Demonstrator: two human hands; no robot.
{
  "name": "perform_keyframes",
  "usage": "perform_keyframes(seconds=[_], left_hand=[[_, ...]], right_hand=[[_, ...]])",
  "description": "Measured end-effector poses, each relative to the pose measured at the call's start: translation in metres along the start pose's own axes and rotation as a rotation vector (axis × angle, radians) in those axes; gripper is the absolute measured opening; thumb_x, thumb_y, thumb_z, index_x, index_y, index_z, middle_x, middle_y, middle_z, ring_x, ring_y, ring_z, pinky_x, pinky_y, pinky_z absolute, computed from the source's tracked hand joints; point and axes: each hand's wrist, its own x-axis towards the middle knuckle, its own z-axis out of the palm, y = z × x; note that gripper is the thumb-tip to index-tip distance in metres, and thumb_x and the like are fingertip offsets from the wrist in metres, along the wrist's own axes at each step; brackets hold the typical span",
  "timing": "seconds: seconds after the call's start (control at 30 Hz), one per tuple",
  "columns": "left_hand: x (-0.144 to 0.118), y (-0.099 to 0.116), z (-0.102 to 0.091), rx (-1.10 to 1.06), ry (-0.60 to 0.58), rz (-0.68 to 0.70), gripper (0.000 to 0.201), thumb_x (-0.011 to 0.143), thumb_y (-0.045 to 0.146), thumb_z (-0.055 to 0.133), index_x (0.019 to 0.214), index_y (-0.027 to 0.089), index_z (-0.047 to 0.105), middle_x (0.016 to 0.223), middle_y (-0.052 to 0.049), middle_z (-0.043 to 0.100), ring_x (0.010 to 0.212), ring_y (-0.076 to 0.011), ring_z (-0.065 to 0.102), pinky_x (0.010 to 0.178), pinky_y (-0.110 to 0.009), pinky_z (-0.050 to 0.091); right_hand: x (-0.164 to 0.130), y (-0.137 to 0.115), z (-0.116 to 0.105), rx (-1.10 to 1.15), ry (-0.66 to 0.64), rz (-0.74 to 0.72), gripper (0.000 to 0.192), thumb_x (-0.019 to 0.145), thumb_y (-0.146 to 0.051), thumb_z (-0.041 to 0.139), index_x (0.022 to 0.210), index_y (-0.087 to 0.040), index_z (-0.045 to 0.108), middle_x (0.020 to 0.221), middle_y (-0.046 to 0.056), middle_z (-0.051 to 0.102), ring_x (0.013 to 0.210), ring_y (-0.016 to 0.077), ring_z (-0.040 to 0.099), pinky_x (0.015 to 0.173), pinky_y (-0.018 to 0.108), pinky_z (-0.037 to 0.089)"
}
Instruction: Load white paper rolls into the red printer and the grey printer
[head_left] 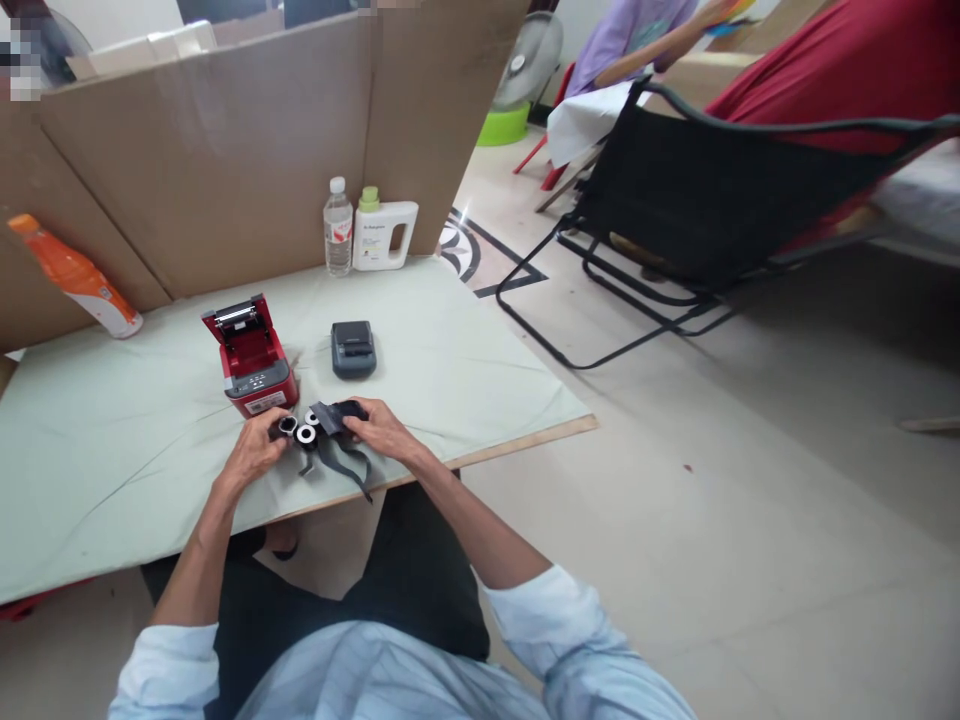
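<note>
Near the table's front edge, my left hand (256, 447) pinches a small roll with a pale rim and dark centre (288, 426). My right hand (381, 430) is closed on a black ribbon (328, 418), whose loose tails hang down over the table. Between the hands lie small white-ended rolls (305, 434) with dark material around them; how they connect to the ribbon I cannot tell. Just beyond my left hand stands a red label printer (259, 365) with its lid raised. A small dark grey device (353, 349), perhaps a portable printer, rests farther back.
A cardboard partition (247, 150) borders the table (150, 440) at the back. Against it are an orange bottle (79, 275), a water bottle (338, 228) and a white jug (382, 236). On the right stand a black folding chair (697, 190), a fan (529, 60) and another person (637, 40).
</note>
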Motion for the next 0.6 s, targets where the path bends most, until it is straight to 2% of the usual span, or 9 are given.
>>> perform_keyframes(seconds=[0.1,0.2,0.27,0.37,0.43,0.5,0.6], left_hand=[[-0.014,-0.004,-0.015,-0.019,-0.017,-0.035,0.027,0.072,0.017,0.056,0.096,0.017,0.069,0.087,-0.002,0.07,0.079,-0.0176,0.064,0.071,-0.027,0.052],[-0.025,-0.002,-0.03,0.072,-0.06,-0.056,0.032,0.069,0.014,0.053,0.096,0.018,0.069,0.088,-0.002,0.071,0.077,-0.0177,0.064,0.069,-0.027,0.051],[-0.028,0.003,-0.037,0.143,-0.082,-0.048,0.038,0.067,0.013,0.053,0.1,0.019,0.07,0.093,-0.003,0.072,0.08,-0.0191,0.065,0.071,-0.029,0.052],[-0.028,0.013,-0.042,0.183,-0.1,-0.042,0.051,0.068,0.015,0.056,0.117,0.02,0.07,0.11,-0.005,0.075,0.089,-0.0218,0.068,0.077,-0.032,0.054],[-0.028,0.02,-0.042,0.186,-0.098,-0.052,0.057,0.071,0.017,0.059,0.126,0.023,0.067,0.123,-0.005,0.073,0.096,-0.0237,0.069,0.082,-0.034,0.055],[-0.027,0.029,-0.037,0.197,-0.084,-0.056,0.052,0.075,0.023,0.065,0.127,0.025,0.066,0.127,-0.005,0.072,0.104,-0.0262,0.069,0.089,-0.037,0.055],[-0.025,0.04,-0.017,0.281,0.004,-0.086,0.042,0.075,0.037,0.078,0.113,0.023,0.068,0.112,-0.007,0.074,0.107,-0.0301,0.069,0.093,-0.041,0.054]], right_hand=[[-0.002,-0.001,0.003,0.065,0.051,0.066,0.014,0.076,-0.026,0.058,0.084,-0.018,0.066,0.066,-0.002,0.064,0.061,0.0151,0.061,0.056,0.024,0.051],[-0.003,-0.004,0.008,0.113,0.094,0.132,0.013,0.073,-0.022,0.058,0.084,-0.019,0.065,0.066,-0.002,0.066,0.062,0.0154,0.063,0.056,0.023,0.052],[-0.004,-0.007,0.011,0.146,0.106,0.166,0.012,0.072,-0.02,0.058,0.083,-0.019,0.064,0.066,-0.002,0.067,0.062,0.0153,0.064,0.056,0.023,0.053],[-0.006,-0.011,0.017,0.212,0.079,0.18,0.012,0.072,-0.018,0.059,0.083,-0.018,0.064,0.069,-0.001,0.07,0.065,0.0158,0.067,0.058,0.023,0.055],[-0.008,-0.013,0.021,0.266,0.061,0.188,0.013,0.072,-0.019,0.059,0.085,-0.018,0.064,0.071,0.0,0.071,0.067,0.0165,0.069,0.059,0.023,0.057],[-0.009,-0.014,0.024,0.303,0.074,0.195,0.013,0.071,-0.019,0.06,0.084,-0.018,0.063,0.072,0.0,0.07,0.069,0.0167,0.07,0.059,0.024,0.058],[-0.009,-0.014,0.027,0.318,0.085,0.193,0.012,0.069,-0.02,0.061,0.081,-0.018,0.062,0.071,-0.002,0.067,0.067,0.0157,0.068,0.06,0.024,0.058]])
